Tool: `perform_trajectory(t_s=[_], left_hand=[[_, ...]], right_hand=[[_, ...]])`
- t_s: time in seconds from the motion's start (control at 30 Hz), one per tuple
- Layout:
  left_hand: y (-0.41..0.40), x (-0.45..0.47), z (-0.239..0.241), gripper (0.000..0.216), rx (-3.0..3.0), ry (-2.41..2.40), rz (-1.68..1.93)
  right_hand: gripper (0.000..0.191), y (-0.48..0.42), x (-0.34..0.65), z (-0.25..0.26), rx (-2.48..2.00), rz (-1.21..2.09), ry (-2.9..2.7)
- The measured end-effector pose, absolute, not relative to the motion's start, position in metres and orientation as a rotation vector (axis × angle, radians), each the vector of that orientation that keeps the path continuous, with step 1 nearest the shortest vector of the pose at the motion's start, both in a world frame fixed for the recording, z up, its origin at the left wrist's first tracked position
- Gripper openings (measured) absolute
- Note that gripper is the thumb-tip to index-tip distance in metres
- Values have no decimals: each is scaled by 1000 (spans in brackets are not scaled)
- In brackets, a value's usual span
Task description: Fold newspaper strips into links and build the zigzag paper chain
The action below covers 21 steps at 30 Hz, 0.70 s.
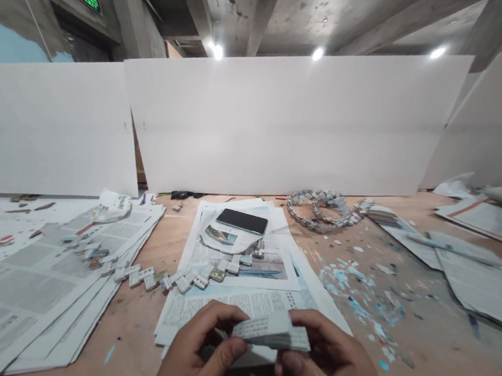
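Both my hands hold one folded strip of newspaper (272,332) just above the table's near edge. My left hand (198,353) pinches its left end between thumb and fingers. My right hand (333,364) grips the right end, fingers curled round it. Under them lies a stack of newspaper sheets (239,297). A chain of small folded paper links (165,277) runs across the sheets just beyond my hands.
A black phone (242,220) lies on papers at the centre back. Woven paper rings (320,209) sit behind to the right. More newspaper piles (30,284) lie at left and loose sheets (471,265) at right. White boards (285,120) wall the wooden table (423,344).
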<state>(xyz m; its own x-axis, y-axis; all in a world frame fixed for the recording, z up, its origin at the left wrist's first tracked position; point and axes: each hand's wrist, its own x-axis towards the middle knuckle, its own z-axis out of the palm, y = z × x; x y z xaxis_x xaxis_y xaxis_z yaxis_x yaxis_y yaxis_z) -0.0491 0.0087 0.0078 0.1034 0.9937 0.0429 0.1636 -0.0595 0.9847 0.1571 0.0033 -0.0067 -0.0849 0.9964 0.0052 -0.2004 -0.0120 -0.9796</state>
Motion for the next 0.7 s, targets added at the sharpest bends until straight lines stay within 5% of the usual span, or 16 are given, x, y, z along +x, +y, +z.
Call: perform_trajectory(t_s=[0.2, 0.7], left_hand=[[8, -49, 7, 33, 1252, 1083, 1073], [10, -40, 15, 52, 893, 1093, 1191]], right_hand=[[19, 4, 162, -11, -860, 1259, -1342], [48, 13, 159, -7, -631, 916, -1899]])
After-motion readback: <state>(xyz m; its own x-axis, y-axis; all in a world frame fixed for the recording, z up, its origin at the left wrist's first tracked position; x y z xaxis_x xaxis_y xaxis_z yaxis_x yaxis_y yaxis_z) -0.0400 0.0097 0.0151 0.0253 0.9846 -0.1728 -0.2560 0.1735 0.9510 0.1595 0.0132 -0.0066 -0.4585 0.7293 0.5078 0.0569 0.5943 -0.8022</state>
